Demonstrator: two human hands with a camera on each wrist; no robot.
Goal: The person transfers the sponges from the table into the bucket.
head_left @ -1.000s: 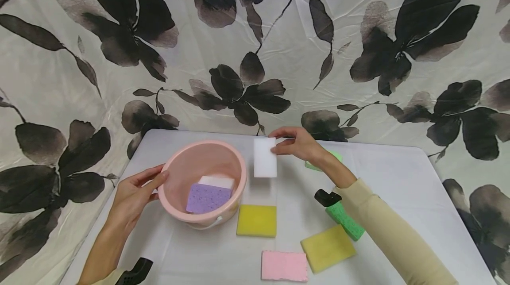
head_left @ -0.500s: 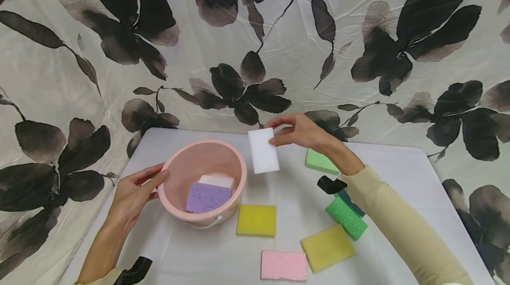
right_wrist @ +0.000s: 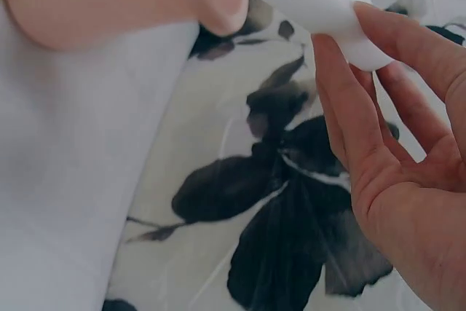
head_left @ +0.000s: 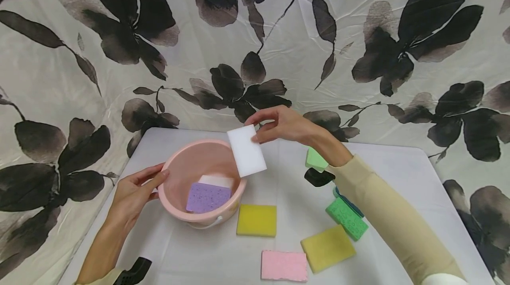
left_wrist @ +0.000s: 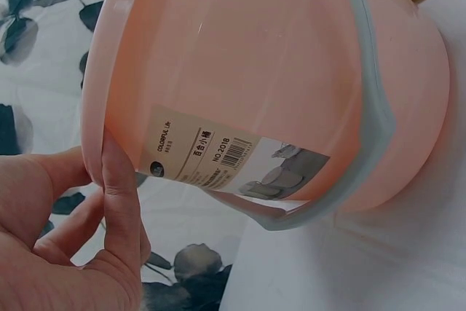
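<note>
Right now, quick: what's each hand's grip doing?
Left hand: closed, pinching the round pink plastic bucket by its rim.
Right hand: closed, pinching a white rectangular foam sponge.

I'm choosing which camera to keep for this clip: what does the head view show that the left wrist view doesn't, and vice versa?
Only the head view shows the right hand pinching a white sponge, the purple sponge inside the bucket, and the pink sponge and green sponge on the table.

Only the left wrist view shows the printed label with its barcode on the bucket's side.

Both show the left hand gripping the bucket's rim, the bucket's handle, a yellow sponge and floral cloth.
</note>
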